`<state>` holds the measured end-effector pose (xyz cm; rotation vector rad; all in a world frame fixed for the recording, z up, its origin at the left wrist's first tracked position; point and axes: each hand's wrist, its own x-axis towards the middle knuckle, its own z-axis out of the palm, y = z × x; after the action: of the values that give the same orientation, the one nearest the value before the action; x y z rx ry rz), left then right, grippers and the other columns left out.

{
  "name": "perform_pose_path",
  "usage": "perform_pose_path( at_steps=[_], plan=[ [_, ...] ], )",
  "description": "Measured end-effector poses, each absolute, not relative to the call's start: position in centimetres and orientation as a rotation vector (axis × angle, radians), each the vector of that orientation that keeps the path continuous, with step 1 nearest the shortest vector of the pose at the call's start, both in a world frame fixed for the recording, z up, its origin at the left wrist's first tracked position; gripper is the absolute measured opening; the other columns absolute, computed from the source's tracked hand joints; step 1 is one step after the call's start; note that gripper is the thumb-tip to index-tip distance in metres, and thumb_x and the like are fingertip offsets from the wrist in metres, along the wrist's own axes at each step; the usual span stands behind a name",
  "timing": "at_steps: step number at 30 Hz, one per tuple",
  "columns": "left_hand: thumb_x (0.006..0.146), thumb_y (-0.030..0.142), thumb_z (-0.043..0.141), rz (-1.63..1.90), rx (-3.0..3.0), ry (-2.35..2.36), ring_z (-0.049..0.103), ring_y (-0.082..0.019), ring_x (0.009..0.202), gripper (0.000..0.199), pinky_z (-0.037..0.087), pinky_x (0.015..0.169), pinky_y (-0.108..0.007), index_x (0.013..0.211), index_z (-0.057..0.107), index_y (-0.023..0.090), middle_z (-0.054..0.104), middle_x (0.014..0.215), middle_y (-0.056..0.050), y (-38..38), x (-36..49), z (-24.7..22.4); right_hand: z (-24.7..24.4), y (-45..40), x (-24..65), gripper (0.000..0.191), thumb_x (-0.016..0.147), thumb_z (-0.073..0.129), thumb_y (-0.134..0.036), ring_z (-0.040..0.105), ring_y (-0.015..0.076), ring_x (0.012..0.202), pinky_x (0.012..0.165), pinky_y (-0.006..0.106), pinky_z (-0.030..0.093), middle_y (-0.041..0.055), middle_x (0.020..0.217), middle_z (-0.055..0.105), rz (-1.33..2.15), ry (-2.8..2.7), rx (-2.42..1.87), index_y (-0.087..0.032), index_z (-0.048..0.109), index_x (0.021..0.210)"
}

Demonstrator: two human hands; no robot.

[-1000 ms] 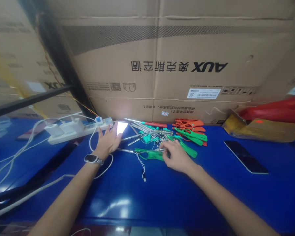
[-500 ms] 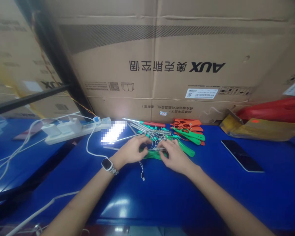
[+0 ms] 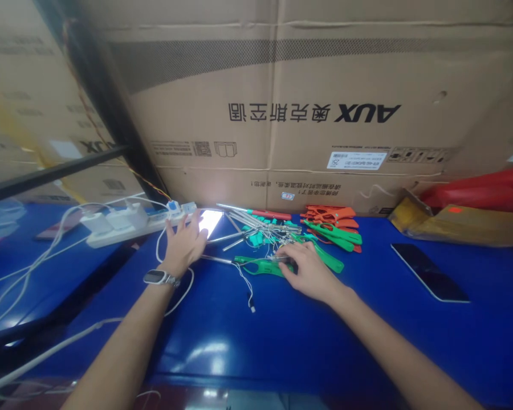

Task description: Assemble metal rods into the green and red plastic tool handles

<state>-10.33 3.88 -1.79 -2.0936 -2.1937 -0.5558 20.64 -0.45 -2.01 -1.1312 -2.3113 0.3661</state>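
Note:
My left hand [image 3: 183, 245] is open, fingers spread, at the left edge of a phone with a lit screen [image 3: 211, 223]. Whether it touches the phone I cannot tell. My right hand [image 3: 308, 266] is closed, thumb and fingers pinching a small silvery part [image 3: 276, 258] over a green plastic handle [image 3: 256, 265]. A thin metal rod [image 3: 216, 259] runs leftward from that handle, and a white cable with a small connector [image 3: 251, 302] hangs below it. Behind the hands lies a pile of metal rods [image 3: 256, 222] with teal pieces and thin wires.
Orange handles [image 3: 331, 214] and more green handles [image 3: 333, 234] lie right of the pile. A dark phone [image 3: 430, 272] rests farther right, near an open carton [image 3: 448, 225]. At left are a power strip [image 3: 119, 228] and white cables. A large cardboard box [image 3: 282, 74] stands behind.
My left hand has left the green handle and moved left to the lit phone, its fingers spreading. My right hand stays at the handle. The view has shifted slightly.

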Motion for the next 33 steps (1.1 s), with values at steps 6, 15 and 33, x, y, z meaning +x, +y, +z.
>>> perform_pose_path(
  at_steps=[6,15,33],
  plan=[
    [0.092,0.030,0.026,-0.575,-2.117,-2.231,0.029,-0.037,0.146,0.062,0.002,0.116,-0.069,0.151,0.029,0.010,0.054,0.144,-0.014,4.0,-10.7,-1.7,-2.0,-0.5,20.7,0.012,0.089,0.057,-0.017,0.060,0.0196,0.088,0.084,0.037,0.032,-0.0001,0.091,0.070,0.364,-2.323,-1.143,-0.023,0.062,0.098],
    [0.083,0.019,0.047,-0.843,-2.858,-1.365,0.058,-0.024,0.109,0.033,0.046,0.100,-0.039,0.113,0.061,0.018,0.064,0.114,-0.009,-0.2,-3.6,-0.3,-2.1,-0.5,20.8,0.006,0.092,0.056,-0.023,0.059,0.0195,0.085,0.085,0.037,0.034,0.0010,0.094,0.070,0.375,-2.300,-1.164,-0.023,0.056,0.098],
    [0.092,0.028,0.024,-0.336,-2.177,-2.108,0.036,-0.033,0.143,0.063,0.003,0.119,-0.063,0.152,0.032,0.008,0.056,0.142,-0.016,4.8,-13.4,-1.2,-2.0,-0.5,20.6,0.002,0.092,0.060,-0.026,0.057,0.0195,0.086,0.086,0.038,0.034,0.0001,0.089,0.067,0.408,-2.351,-1.165,-0.024,0.059,0.093]
  ],
)
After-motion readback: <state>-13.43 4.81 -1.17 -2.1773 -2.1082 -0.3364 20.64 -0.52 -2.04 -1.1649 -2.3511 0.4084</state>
